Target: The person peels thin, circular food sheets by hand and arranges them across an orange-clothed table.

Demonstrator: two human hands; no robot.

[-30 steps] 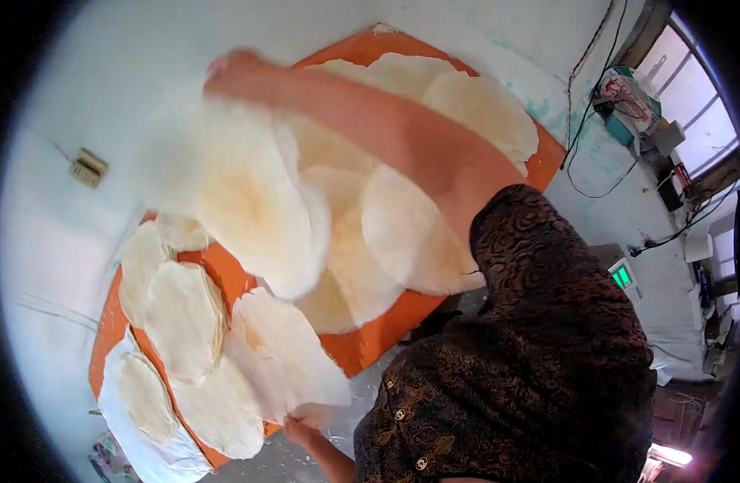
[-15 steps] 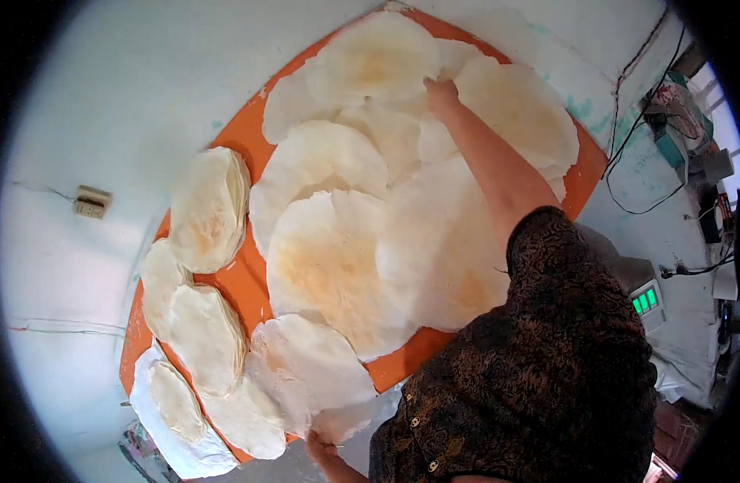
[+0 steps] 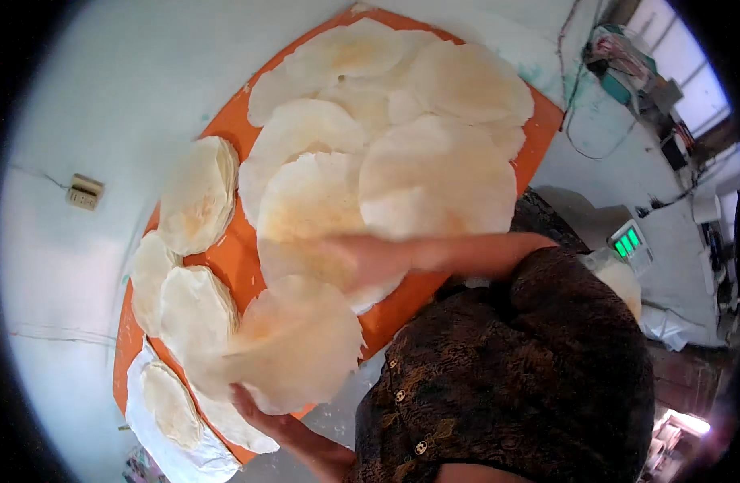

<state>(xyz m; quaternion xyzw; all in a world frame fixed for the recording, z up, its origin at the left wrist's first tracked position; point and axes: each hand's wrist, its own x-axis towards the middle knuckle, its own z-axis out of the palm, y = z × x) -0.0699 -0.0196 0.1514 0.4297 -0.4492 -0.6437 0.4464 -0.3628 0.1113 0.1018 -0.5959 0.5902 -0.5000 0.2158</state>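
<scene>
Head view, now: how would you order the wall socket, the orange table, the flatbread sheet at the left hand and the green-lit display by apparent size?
1. Orange table, though largely covered
2. Flatbread sheet at the left hand
3. Wall socket
4. Green-lit display

Head cam: left fisheye of a pair on my head, looking steeply down.
Close range; orange table (image 3: 234, 262) mid-frame, my left hand (image 3: 261, 414) and blurred right hand (image 3: 346, 262) near lens, my dark top (image 3: 531, 362) lower right, pale wall (image 3: 88, 266) curving left, window (image 3: 684, 60) upper right.
</scene>
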